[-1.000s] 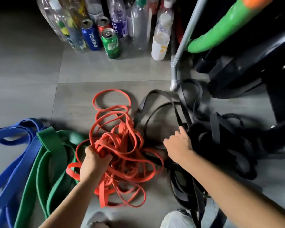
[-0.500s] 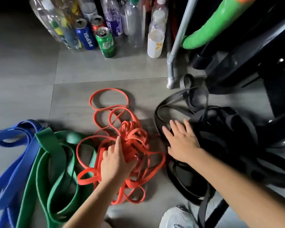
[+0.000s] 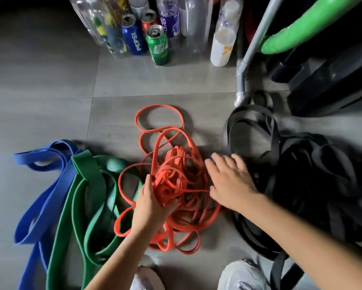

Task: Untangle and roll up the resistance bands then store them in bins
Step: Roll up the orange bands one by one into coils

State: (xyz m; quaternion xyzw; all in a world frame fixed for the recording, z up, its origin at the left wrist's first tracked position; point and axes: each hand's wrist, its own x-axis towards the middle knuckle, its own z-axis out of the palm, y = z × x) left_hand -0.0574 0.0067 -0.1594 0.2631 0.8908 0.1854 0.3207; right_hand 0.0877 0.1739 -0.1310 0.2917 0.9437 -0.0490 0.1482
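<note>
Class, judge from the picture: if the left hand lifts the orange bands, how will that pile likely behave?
Probably floppy: the orange bands lie in loose, thin, curling loops. They will likely rise as one clump, since strands cross repeatedly where the left hand grips them. Trailing loops may snag.

Grey tile floor point(image 3: 50, 84) under me: blue bands point(image 3: 42, 197), green bands point(image 3: 85, 204), orange tangle point(image 3: 175, 164), black pile point(image 3: 301, 185), cans and bottles point(image 3: 157, 47) at the back.

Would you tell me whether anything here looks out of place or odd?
The orange resistance bands lie in a knotted heap, gripped by the left hand; the black bands to their right are a similar tangle. The cans and bottles behind stand upright, nothing spilled.
</note>
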